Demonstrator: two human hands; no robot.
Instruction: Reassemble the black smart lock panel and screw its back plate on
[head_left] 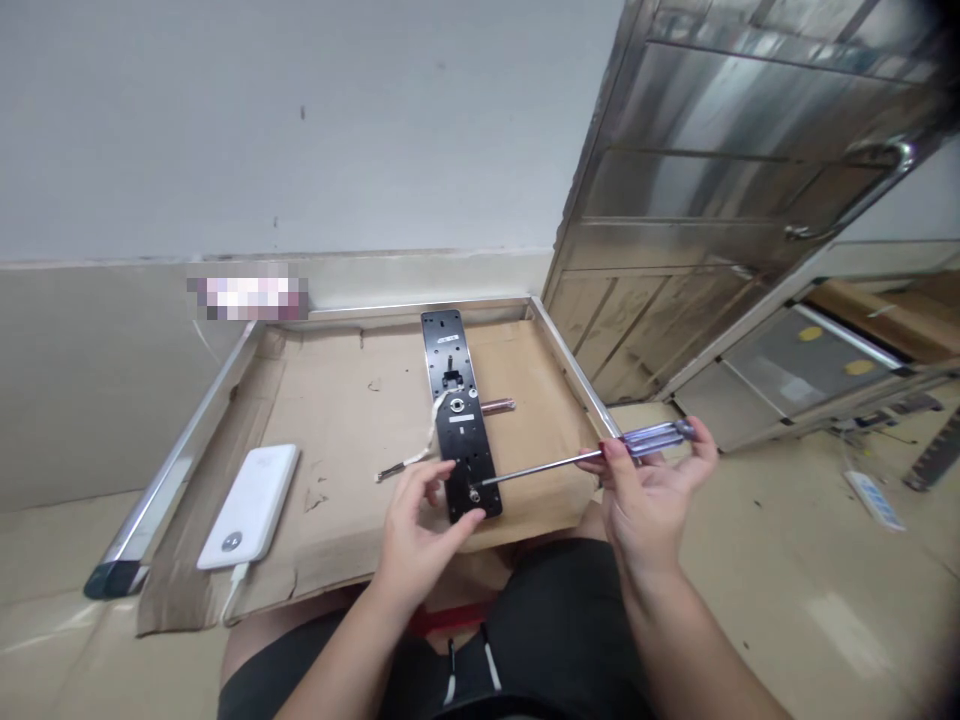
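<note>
A long black door lock panel [456,430] lies on the cardboard, showing its back with screw holes, small labels and a metal post at its near end. My left hand [420,525] curves around that near end, fingertips at the left edge and thumb at the bottom edge. In my right hand [652,490] is a screwdriver [544,467] with a clear purple handle, held nearly level. Its tip points left, close to the metal post; whether they touch I cannot tell. A white cable [433,425] with a connector trails off the panel's left side. A reddish-brown bar [498,406] protrudes from its right.
The cardboard [337,400] sits within a metal-framed table [574,360]. A white power bank [251,505] with a plugged-in cable lies at the left. A metal door [675,180] stands at the right, with a power strip [874,498] on the floor.
</note>
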